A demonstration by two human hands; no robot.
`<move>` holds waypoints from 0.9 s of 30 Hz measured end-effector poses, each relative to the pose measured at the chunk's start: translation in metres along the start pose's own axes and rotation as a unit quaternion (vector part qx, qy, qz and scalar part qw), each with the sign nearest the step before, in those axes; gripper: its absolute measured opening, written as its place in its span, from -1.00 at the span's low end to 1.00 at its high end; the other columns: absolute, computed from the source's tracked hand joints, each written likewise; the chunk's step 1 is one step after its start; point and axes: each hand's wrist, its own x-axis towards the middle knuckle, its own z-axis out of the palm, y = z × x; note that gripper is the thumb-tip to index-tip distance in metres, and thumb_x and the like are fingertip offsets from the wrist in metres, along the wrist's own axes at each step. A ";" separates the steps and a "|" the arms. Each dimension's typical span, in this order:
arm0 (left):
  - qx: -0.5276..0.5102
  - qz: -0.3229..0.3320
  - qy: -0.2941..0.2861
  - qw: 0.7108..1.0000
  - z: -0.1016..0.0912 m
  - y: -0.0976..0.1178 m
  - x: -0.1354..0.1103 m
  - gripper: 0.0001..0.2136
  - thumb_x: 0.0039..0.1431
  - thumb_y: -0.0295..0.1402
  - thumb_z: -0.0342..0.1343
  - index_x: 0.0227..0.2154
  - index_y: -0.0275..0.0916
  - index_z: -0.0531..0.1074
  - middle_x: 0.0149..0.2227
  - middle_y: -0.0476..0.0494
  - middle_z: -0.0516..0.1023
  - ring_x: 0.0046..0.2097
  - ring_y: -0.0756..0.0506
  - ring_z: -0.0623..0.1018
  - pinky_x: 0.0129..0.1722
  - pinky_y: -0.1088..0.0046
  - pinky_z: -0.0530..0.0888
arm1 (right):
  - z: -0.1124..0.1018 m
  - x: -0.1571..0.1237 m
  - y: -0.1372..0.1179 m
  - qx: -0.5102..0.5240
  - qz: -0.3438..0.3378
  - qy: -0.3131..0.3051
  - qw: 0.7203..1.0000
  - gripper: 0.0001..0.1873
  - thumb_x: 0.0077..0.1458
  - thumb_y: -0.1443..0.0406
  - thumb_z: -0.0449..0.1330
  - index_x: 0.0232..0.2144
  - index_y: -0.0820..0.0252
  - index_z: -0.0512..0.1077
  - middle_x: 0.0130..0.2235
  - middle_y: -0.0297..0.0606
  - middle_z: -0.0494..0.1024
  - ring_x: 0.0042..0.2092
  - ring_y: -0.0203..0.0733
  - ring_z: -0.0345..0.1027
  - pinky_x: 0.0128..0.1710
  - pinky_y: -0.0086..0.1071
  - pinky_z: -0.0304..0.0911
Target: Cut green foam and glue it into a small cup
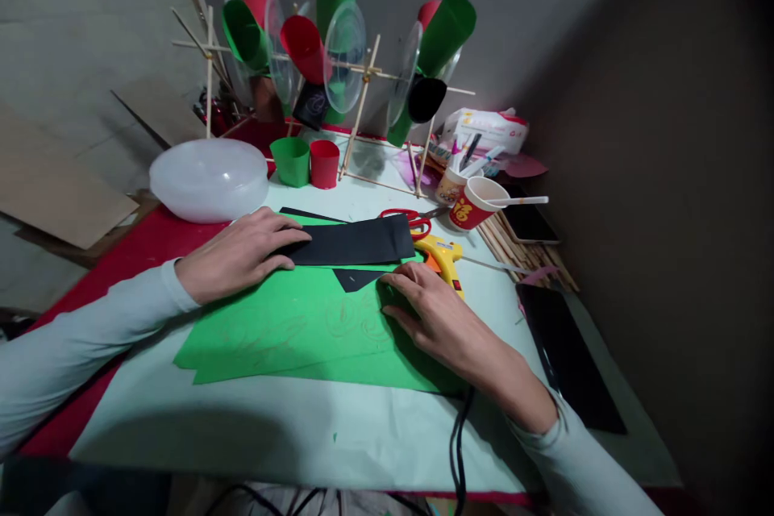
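So the black strip (356, 242) is laid across the far part of the green paper (260, 351). Its left end is covered by the fingers of the left hand (245, 250), with the rest sticking out to the right from under the fingertips. Those fingers are held pretty close together, but whether the strip is pinched or just pressed down can't be told from here.

The right hand (432, 306) is held over the right side of the green paper, fingers bent, thumb and forefinger a bit apart. From that hand, the strip is found just beyond and off to the left. A pointy black scrap (356, 280) is placed right by its fingertips on the green paper; actual contact can't really be made out.

At the far right of the green paper, the red-handled scissors (416, 218) are partly covered by the strip's right end, with a yellow glue gun (447, 256) set just beside. Past the green paper, a green cup (291, 161) and a red cup (325, 164) are stood side by side. Off to its right, a black slab (568, 355) is laid flat.
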 end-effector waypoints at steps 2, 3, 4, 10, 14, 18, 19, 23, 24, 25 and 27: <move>-0.012 0.005 0.018 1.000 0.003 -0.001 -0.001 -0.58 0.36 -0.18 -0.04 0.13 -0.30 0.46 0.08 -0.39 0.51 0.06 -0.35 0.43 0.07 0.00 0.37 | -0.001 0.000 0.001 0.000 0.005 -0.007 1.000 -0.76 0.25 0.43 0.14 -0.04 0.34 0.43 -0.15 -0.03 0.43 -0.14 0.01 0.29 -0.14 -0.11 0.32; -0.017 0.009 0.030 0.999 0.004 0.000 -0.002 -0.60 0.37 -0.20 -0.04 0.11 -0.30 0.47 0.07 -0.39 0.52 0.06 -0.35 0.43 0.06 0.02 0.37 | -0.001 0.000 0.001 0.000 0.006 -0.010 1.000 -0.79 0.25 0.44 0.13 -0.07 0.35 0.44 -0.17 -0.03 0.43 -0.16 0.00 0.29 -0.16 -0.12 0.32; -0.020 0.012 0.043 0.999 0.005 0.001 -0.003 -0.62 0.37 -0.23 -0.05 0.09 -0.31 0.49 0.05 -0.38 0.53 0.05 -0.34 0.44 0.05 0.04 0.37 | -0.001 0.000 0.001 -0.002 0.008 -0.011 1.000 -0.82 0.25 0.45 0.12 -0.10 0.35 0.44 -0.18 -0.04 0.43 -0.17 0.00 0.29 -0.18 -0.12 0.32; -0.002 0.015 0.065 0.998 0.002 0.025 -0.012 -0.68 0.38 -0.27 -0.09 -0.23 -0.28 0.56 -0.27 -0.26 0.49 -0.18 -0.25 0.45 -0.20 0.20 0.36 | 0.002 -0.001 0.000 -0.005 -0.013 0.014 1.000 -0.74 0.26 0.45 0.08 -0.02 0.37 0.42 -0.03 0.04 0.40 -0.03 0.06 0.24 0.00 -0.04 0.26; 0.000 -0.014 -0.014 1.000 0.003 0.042 -0.020 -0.65 0.31 -0.06 0.02 -0.17 -0.26 0.47 -0.26 -0.20 0.43 -0.20 -0.25 0.44 -0.25 0.21 0.33 | 0.004 0.000 -0.001 0.000 -0.022 0.017 1.000 -0.69 0.23 0.45 0.09 0.02 0.37 0.39 -0.06 0.01 0.38 -0.05 0.03 0.22 -0.03 -0.08 0.27; -0.039 -0.039 -0.041 0.998 0.005 0.047 -0.022 -0.72 0.28 -0.08 0.07 -0.26 -0.22 0.42 -0.27 -0.14 0.40 -0.19 -0.23 0.41 -0.24 0.26 0.30 | 0.003 -0.001 -0.003 -0.001 -0.013 0.001 1.000 -0.76 0.20 0.46 0.11 -0.07 0.36 0.39 -0.15 -0.05 0.36 -0.12 -0.01 0.22 -0.12 -0.13 0.27; -0.063 -0.039 -0.045 0.996 0.005 0.047 -0.021 -0.74 0.29 -0.10 0.06 -0.30 -0.21 0.41 -0.28 -0.12 0.39 -0.19 -0.21 0.41 -0.22 0.27 0.30 | 0.002 -0.002 -0.003 -0.002 -0.012 -0.007 1.000 -0.79 0.19 0.46 0.11 -0.10 0.35 0.39 -0.16 -0.06 0.36 -0.13 -0.02 0.22 -0.13 -0.14 0.26; -0.138 -0.048 -0.062 0.987 0.003 0.047 -0.017 -0.79 0.29 -0.17 0.06 -0.36 -0.19 0.39 -0.29 -0.08 0.41 -0.19 -0.17 0.42 -0.19 0.33 0.29 | -0.002 -0.004 -0.003 -0.005 -0.006 -0.030 1.000 -0.90 0.21 0.46 0.10 -0.21 0.28 0.36 -0.18 -0.11 0.36 -0.18 -0.07 0.23 -0.18 -0.18 0.24; -0.145 -0.053 -0.068 0.986 0.002 0.048 -0.017 -0.80 0.28 -0.17 0.06 -0.36 -0.18 0.39 -0.28 -0.07 0.42 -0.18 -0.16 0.43 -0.18 0.34 0.29 | -0.003 -0.004 -0.003 -0.005 -0.005 -0.034 0.999 -0.91 0.22 0.46 0.09 -0.23 0.27 0.35 -0.19 -0.12 0.36 -0.19 -0.08 0.23 -0.18 -0.19 0.23; -0.148 -0.056 -0.074 0.985 0.001 0.049 -0.017 -0.80 0.28 -0.16 0.07 -0.35 -0.18 0.40 -0.27 -0.06 0.42 -0.18 -0.16 0.43 -0.18 0.35 0.29 | -0.004 -0.005 -0.003 -0.003 -0.004 -0.039 0.999 -0.92 0.23 0.46 0.08 -0.25 0.26 0.35 -0.20 -0.14 0.36 -0.20 -0.10 0.24 -0.19 -0.20 0.22; -0.145 -0.062 -0.088 0.984 0.000 0.051 -0.018 -0.78 0.25 -0.11 0.11 -0.28 -0.16 0.42 -0.23 -0.07 0.43 -0.17 -0.16 0.45 -0.17 0.35 0.30 | -0.005 -0.005 -0.003 0.002 -0.004 -0.042 0.999 -0.93 0.25 0.44 0.09 -0.23 0.27 0.37 -0.19 -0.13 0.37 -0.19 -0.09 0.25 -0.18 -0.21 0.22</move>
